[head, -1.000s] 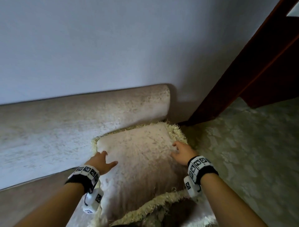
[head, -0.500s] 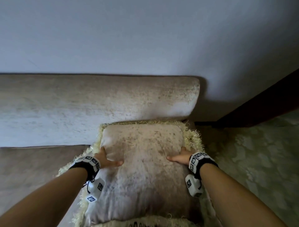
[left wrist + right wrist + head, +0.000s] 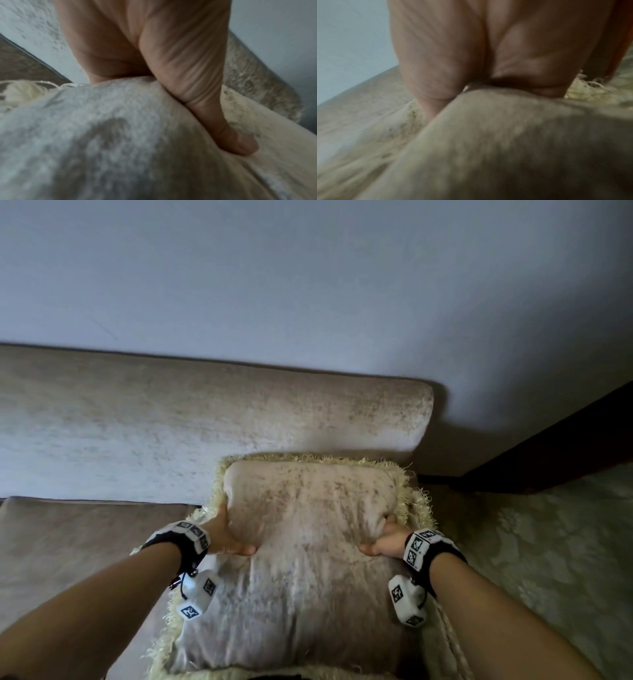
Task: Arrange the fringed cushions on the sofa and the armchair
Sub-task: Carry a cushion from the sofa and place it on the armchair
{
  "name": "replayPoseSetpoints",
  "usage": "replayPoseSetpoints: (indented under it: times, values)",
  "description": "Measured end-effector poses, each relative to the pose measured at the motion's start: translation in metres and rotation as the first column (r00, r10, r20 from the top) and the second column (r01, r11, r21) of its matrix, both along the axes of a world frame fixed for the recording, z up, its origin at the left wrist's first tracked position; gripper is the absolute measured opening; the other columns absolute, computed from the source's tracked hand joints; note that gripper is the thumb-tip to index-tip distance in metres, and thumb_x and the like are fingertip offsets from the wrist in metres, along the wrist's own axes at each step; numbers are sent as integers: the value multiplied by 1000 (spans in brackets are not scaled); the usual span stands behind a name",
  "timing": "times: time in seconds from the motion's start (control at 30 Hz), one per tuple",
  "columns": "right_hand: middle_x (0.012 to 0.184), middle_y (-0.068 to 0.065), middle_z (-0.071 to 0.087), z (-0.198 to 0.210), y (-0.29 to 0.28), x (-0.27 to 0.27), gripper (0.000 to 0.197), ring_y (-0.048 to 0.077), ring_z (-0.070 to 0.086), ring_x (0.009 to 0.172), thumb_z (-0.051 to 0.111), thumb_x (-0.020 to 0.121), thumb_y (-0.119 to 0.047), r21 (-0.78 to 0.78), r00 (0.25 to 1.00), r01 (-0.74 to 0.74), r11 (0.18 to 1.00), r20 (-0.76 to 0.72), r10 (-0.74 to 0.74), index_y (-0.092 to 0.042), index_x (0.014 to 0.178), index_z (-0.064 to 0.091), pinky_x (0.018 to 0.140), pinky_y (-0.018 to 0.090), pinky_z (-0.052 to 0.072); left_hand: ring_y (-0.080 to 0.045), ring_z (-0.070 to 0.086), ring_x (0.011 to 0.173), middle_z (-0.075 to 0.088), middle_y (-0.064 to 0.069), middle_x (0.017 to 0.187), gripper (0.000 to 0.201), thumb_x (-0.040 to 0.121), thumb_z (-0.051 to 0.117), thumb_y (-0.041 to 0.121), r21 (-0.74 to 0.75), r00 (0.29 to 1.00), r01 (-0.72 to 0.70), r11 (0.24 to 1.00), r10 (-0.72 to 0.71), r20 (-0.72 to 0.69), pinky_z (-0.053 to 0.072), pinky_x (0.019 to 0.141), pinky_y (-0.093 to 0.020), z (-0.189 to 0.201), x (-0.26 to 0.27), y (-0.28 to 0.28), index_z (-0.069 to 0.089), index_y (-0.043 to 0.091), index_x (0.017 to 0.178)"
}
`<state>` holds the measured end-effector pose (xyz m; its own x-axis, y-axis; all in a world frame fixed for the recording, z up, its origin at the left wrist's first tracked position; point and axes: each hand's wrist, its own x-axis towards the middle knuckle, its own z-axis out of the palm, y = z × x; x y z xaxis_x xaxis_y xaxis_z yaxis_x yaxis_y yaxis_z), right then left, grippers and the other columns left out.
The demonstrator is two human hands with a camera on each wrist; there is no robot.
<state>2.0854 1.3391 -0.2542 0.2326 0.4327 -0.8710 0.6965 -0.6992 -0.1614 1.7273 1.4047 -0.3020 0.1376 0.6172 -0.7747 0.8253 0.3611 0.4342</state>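
A beige velvet cushion (image 3: 308, 559) with a cream fringe lies at the right end of the sofa (image 3: 171, 433), its far edge against the backrest. My left hand (image 3: 227, 537) grips the cushion's left side, thumb pressed into the front face and fingers tucked behind the edge. My right hand (image 3: 385, 539) grips the right side the same way. In the left wrist view my thumb (image 3: 228, 128) digs into the cushion (image 3: 120, 148). In the right wrist view the cushion (image 3: 505, 148) bulges under my palm (image 3: 488, 47), with fringe (image 3: 590, 88) beside it.
The sofa seat (image 3: 68, 542) stretches to the left. A pale wall (image 3: 308, 285) rises behind the backrest. A patterned green carpet (image 3: 548, 559) lies on the right, edged by dark wood (image 3: 565, 446). More cream fringe (image 3: 274, 674) shows at the bottom edge.
Both hands went from resting flat on the cushion's face to gripping its two sides. The cushion now stands squarer against the backrest, and my view has swung left to face the sofa.
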Motion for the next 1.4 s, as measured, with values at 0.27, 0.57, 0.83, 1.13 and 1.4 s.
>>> replayPoseSetpoints:
  times: [0.27,0.57,0.83,1.13,1.4]
  values:
    - [162,10,14,53,35,-29,125,28,24,146,78,79,-42,312,992,-99,945,-39,117,-6,151,-18,112,30,29,-25,52,125,48,-8,142,165,27,86,73,298,985,-90,950,41,166,46,104,-45,68,-64,15,-13,25,150]
    - [161,14,17,90,73,-127,123,32,26,145,81,77,-34,623,979,-113,774,-61,193,-15,152,-13,115,41,30,-25,43,133,38,-5,145,149,31,87,70,579,956,-292,761,221,193,44,105,-50,129,-161,-21,-1,38,147]
    - [162,18,9,119,67,-277,125,34,19,147,79,77,-40,721,937,-272,637,47,346,-10,152,-16,118,42,25,-25,29,141,24,-5,153,146,42,85,68,708,928,-344,617,338,157,30,115,-45,167,-291,-92,-2,26,152]
    - [156,23,14,158,4,-586,120,37,24,143,80,77,-35,829,809,-347,439,28,587,-3,152,-9,117,37,25,-24,27,141,21,-5,153,144,46,89,60,808,803,-442,389,573,163,29,115,-42,210,-550,-255,0,20,152]
    - [148,20,26,184,-42,-820,109,39,34,136,82,75,-33,868,645,-383,318,5,764,-9,150,7,115,43,30,-26,26,141,23,-8,151,145,47,92,52,830,593,-527,184,779,204,27,116,-42,232,-721,-376,-1,19,152]
